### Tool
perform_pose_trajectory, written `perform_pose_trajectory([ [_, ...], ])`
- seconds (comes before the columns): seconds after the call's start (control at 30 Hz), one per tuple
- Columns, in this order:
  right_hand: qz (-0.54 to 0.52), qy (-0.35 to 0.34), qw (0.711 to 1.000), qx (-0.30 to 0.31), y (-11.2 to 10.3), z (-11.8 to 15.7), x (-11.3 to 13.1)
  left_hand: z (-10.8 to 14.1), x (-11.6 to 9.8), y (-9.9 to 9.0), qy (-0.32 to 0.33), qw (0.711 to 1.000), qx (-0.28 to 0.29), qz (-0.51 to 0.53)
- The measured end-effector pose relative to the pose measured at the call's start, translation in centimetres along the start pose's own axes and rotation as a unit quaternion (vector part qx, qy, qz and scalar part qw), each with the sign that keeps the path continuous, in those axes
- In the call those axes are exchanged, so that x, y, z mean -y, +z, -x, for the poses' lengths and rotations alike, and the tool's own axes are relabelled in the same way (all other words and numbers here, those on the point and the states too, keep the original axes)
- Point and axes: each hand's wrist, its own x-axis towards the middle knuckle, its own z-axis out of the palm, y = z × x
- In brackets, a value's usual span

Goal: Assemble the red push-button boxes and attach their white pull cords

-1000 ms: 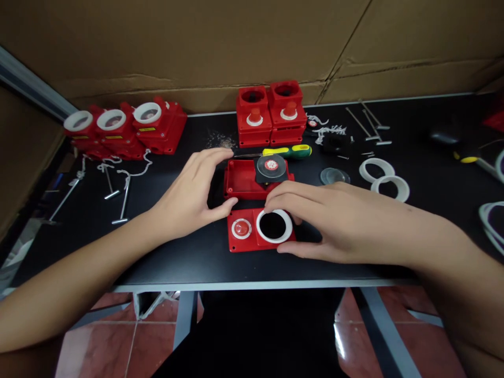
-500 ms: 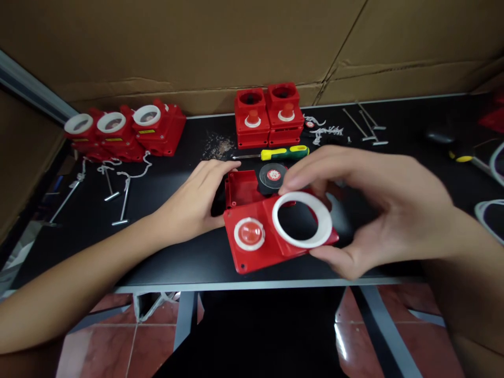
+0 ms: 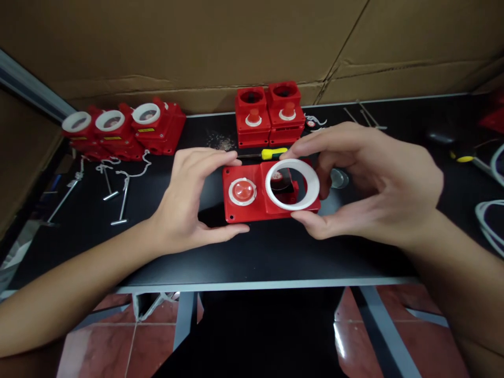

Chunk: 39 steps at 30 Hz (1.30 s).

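A red cover (image 3: pixel 255 207) with a red dome lens (image 3: pixel 242 191) and a white ring (image 3: pixel 271 197) lies over the red box base near the middle of the table. My right hand (image 3: pixel 370 184) grips the cover and ring at the right side, thumb in front and fingers behind. Around the left end curves my left hand (image 3: pixel 192 194), thumb and fingers apart, the fingertips at the back corner. Through the ring a dark disc with a red and white label (image 3: pixel 277 178) shows inside. The base is mostly hidden under the cover.
Three red units with white rings (image 3: pixel 161 128) stand back left, with cords and metal T-bars (image 3: pixel 124 202) before them. Two more red units (image 3: pixel 252 123) stand at the back middle. A yellow-green screwdriver (image 3: pixel 271 154) lies behind the work. A small clear disc (image 3: pixel 339 178) is beside my right hand.
My right hand has moved the cover back and left, from in front of the base to over it. My left hand has shifted slightly, its thumb now in view at the front.
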Motion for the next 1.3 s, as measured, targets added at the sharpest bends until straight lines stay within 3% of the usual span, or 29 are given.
perform_pose_trajectory([
  [0.27, 0.018, -0.003, 1.0, 0.007, -0.2, -0.1, 0.4, 1.0, -0.1, 0.5, -0.08, 0.993, -0.002, 0.084],
  [0.4, 0.069, -0.023, 0.997, 0.012, -0.6, -0.1, 0.3, 1.3, -0.2, 0.6, -0.091, 0.988, -0.031, 0.121],
  [0.63, 0.077, -0.037, 0.996, 0.019, -0.9, -0.4, -0.5, 1.1, -0.3, 0.5, -0.114, 0.99, -0.027, 0.085],
  [0.8, 0.101, -0.03, 0.994, 0.032, -0.6, -0.7, -0.9, 0.6, 0.0, 1.1, -0.088, 0.99, -0.006, 0.112],
  [0.93, 0.116, -0.022, 0.991, 0.06, -0.4, -0.9, -1.6, 0.5, 0.3, 1.4, -0.114, 0.987, 0.032, 0.106],
  [1.07, 0.102, -0.028, 0.992, 0.067, -0.4, -0.8, -2.1, 0.9, 0.9, 1.8, -0.073, 0.993, 0.018, 0.085],
  [1.3, 0.086, -0.018, 0.992, 0.09, -0.7, -0.9, -2.2, 1.2, 1.2, 2.0, -0.085, 0.992, 0.039, 0.083],
])
